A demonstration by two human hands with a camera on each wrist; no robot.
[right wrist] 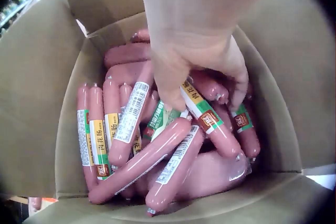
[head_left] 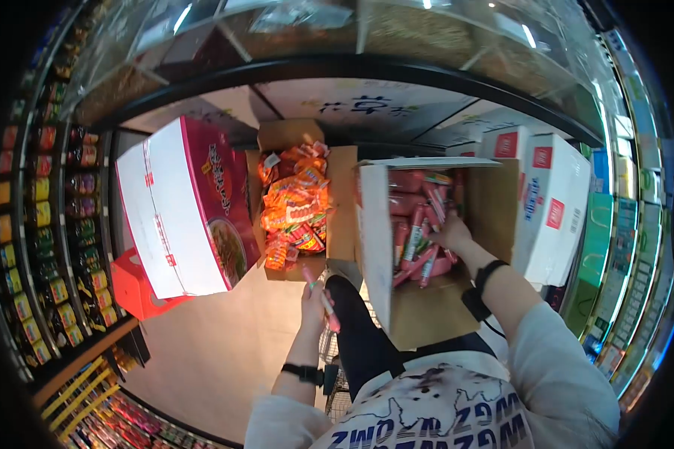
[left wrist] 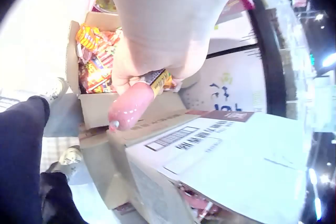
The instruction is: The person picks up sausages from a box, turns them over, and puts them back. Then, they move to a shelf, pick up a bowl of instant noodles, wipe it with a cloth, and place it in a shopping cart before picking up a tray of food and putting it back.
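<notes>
In the head view the left hand (head_left: 312, 305) grips a pink sausage (head_left: 329, 310) below the box of orange packets. The left wrist view shows this pink sausage (left wrist: 132, 104) with a yellow and dark label, curled under the fingers of the left hand (left wrist: 157, 61). My right hand (head_left: 454, 233) reaches into an open carton (head_left: 436, 318) of pink sausages. From the right wrist, the right hand (right wrist: 197, 56) is over the pile, its thumb and fingers around a sausage with a yellow and white label (right wrist: 210, 119); fingertip contact is partly hidden.
A box of orange packets (head_left: 296, 202) stands left of the carton. Further left is a white and magenta box (head_left: 172, 217) above a red box (head_left: 138, 284). White cartons (head_left: 550, 202) stand at the right. Shelves line both sides, and clear bins run above.
</notes>
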